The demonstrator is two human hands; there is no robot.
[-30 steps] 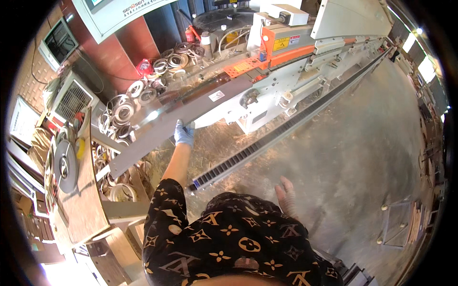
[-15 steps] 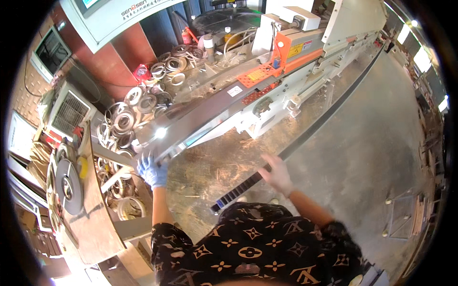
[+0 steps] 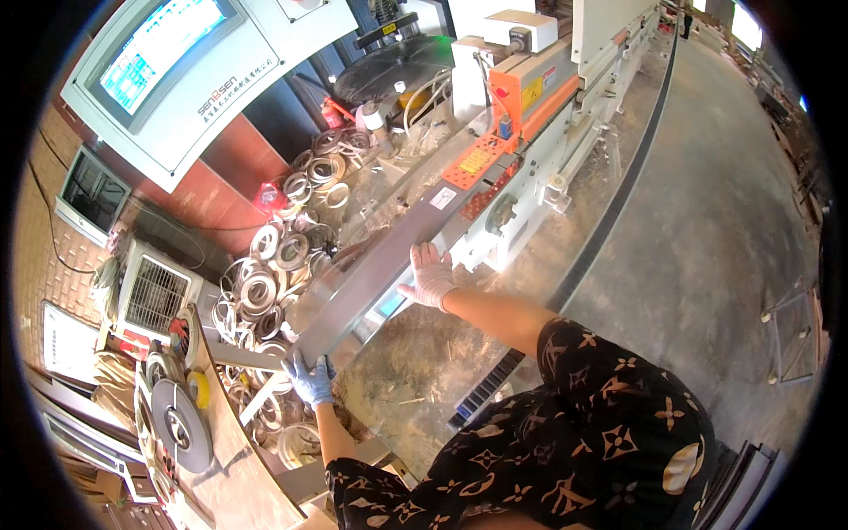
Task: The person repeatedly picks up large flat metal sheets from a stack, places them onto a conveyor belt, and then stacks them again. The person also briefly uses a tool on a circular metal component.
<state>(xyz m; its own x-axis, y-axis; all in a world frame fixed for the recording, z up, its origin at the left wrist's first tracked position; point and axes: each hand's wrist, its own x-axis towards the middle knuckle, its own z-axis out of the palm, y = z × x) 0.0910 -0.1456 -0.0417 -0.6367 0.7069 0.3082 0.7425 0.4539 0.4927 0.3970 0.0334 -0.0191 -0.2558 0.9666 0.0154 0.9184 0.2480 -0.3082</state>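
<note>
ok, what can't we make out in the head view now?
Head view:
Grey board, underside: faces away from camera.
Left hand, right hand: palms hidden by their own backs.
Screen, details: too small, washed out.
White hood, top: cut off by upper edge.

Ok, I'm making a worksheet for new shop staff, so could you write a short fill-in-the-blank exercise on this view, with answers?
1. The left hand, at the near end of the long grey board, wears a ____ glove.
2. Between that hand and the right hand, the one nearer the orange perforated plate is the ____.
3. The label on the board is mostly ____.
4. The lit screen is toward the picture's upper ____ corner.
Missing words: blue; right; white; left.
</note>
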